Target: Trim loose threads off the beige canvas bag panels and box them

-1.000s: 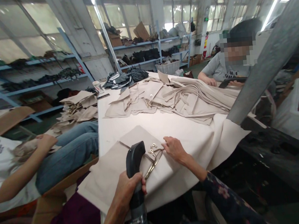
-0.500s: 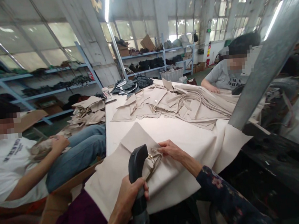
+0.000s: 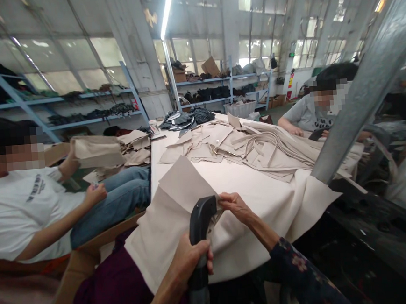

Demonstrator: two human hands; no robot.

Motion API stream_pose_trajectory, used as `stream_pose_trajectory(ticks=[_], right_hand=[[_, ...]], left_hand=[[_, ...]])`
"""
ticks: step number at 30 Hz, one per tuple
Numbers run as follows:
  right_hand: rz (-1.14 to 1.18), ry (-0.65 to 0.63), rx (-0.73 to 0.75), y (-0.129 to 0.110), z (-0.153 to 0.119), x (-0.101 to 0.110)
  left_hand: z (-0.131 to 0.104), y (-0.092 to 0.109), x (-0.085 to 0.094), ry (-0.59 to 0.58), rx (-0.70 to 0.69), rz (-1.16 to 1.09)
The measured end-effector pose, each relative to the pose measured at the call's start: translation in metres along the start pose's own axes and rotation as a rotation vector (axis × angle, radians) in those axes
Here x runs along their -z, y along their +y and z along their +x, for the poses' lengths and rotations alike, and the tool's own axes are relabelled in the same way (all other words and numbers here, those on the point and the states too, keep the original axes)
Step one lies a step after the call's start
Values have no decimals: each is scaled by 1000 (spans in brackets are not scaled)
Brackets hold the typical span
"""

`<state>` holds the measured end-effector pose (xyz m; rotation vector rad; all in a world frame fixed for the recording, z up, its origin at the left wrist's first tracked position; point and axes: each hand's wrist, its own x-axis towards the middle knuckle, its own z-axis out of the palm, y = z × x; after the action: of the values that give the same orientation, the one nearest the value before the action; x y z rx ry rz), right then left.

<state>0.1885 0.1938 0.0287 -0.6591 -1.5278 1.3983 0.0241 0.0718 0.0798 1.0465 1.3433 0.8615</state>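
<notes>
My left hand is wrapped round the grip of a black curved nozzle, which looks like a vacuum hose handle. Its bent tip points to the right, over the edge of a beige fabric piece. With thumb and fingers pinched, my right hand holds that piece at its right edge, close to the nozzle's tip. Part of a thin beige strap shows beside the nozzle; its metal fittings are hidden now. More of the beige fabric hangs down toward my lap, below the table's near edge.
Beige cut pieces and straps lie heaped on the white-covered table. A co-worker in white sits at left with a beige piece; another in grey works at right. A metal pole slants down on the right.
The nozzle and my left hand have moved right, now covering the metal fittings seen before. The co-worker at left has raised a beige piece. The whole view has shifted slightly.
</notes>
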Motion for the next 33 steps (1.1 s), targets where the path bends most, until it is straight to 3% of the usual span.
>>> stream_pose_trajectory(ticks=[5, 10, 21, 28, 33], right_hand=[[9, -5, 16, -5, -4, -4], [-26, -8, 50, -5, -14, -1], [-38, -17, 73, -8, -20, 0], [226, -183, -72, -2, -19, 0], [303, -117, -158, 1, -23, 1]], left_hand=[[-12, -3, -8, -59, 9, 9], [-15, 5, -3, 12, 5, 91], [3, 18, 0, 7, -65, 21], [6, 10, 4, 16, -50, 56], [12, 16, 24, 102, -85, -2]])
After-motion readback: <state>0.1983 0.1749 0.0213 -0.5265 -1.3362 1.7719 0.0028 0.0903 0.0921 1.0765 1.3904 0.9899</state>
